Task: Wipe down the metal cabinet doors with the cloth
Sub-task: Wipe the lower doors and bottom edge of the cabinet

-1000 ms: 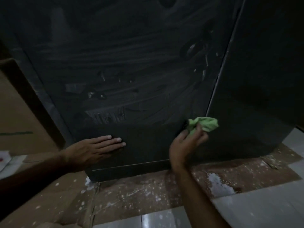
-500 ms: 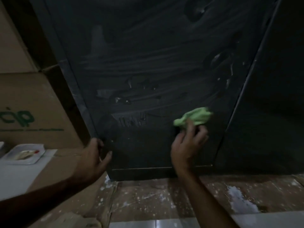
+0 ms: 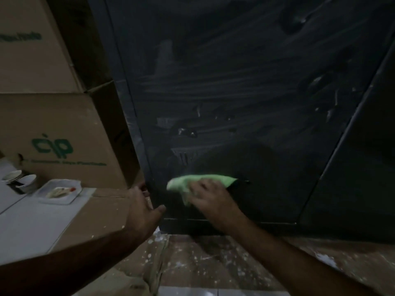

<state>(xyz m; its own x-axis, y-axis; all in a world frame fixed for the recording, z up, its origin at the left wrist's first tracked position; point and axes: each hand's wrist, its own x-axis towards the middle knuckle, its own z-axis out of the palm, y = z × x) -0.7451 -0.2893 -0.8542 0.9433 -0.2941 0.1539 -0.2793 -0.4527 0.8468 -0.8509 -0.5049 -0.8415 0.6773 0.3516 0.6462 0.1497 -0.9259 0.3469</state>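
Your right hand (image 3: 210,196) pressed the crumpled green cloth (image 3: 192,184) low on the dark metal cabinet door (image 3: 235,92); left hand (image 3: 142,210) gripped its left edge. Overlap strokes, firm pressure.

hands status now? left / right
Left hand: grips the left edge of the cabinet door, fingers curled round it.
Right hand: holds the green cloth against the door.
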